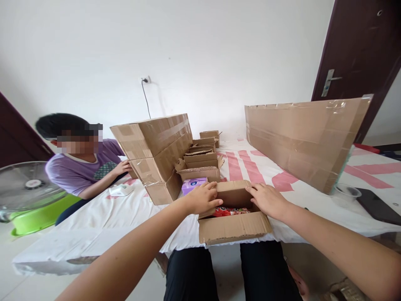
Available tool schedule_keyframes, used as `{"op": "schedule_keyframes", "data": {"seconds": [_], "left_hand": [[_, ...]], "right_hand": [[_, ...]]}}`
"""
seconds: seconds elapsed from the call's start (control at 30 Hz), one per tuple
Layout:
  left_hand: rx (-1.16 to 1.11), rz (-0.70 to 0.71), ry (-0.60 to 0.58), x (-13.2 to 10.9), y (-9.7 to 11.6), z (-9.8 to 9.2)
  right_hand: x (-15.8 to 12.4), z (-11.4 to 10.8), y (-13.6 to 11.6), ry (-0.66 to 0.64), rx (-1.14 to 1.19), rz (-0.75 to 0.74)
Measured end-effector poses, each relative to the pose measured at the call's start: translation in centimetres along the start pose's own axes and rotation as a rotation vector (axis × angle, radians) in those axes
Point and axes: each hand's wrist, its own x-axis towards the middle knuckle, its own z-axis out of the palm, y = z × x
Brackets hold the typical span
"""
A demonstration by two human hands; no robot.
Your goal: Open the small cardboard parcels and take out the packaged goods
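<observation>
A small cardboard box (234,229) sits at the table's front edge before me, its top flaps folded outward. Inside lies a red printed packet (230,212), partly hidden by the box walls. My left hand (205,198) grips the box's left rim, fingers bent over the edge. At the far right corner, my right hand (265,199) holds the rim with its fingers curled over the cardboard. Just behind my left hand is a purple tissue pack (192,185). Beyond it, several small cardboard boxes (200,172) stand in a row.
Stacked taped cartons (166,161) rise on the left; a tall cardboard panel (300,138) stands on the right. A clear plastic cup (346,193) and a black phone (379,205) lie at the right. Another person (84,163) sits at the left, near a white object (121,190) and a fan (29,184).
</observation>
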Motion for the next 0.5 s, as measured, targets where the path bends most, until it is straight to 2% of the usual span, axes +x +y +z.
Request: {"op": "schedule_keyframes", "data": {"seconds": [0.13, 0.27, 0.37, 0.5], "left_hand": [[-0.03, 0.049, 0.072, -0.9, -1.0, -2.0], [-0.037, 0.056, 0.023, -2.2, -2.4, -3.4], [-0.008, 0.029, -0.047, -3.1, -2.9, -3.7], [0.078, -0.031, -0.096, -3.7, -2.3, -2.8]], "right_hand": [[0.0, 0.0, 0.1, -0.02, 0.029, 0.01], [0.2, 0.2, 0.2, -0.031, 0.064, 0.014], [0.2, 0.2, 0.2, -0.036, 0.085, 0.018], [0.1, 0.0, 0.1, -0.041, 0.107, 0.026]]}}
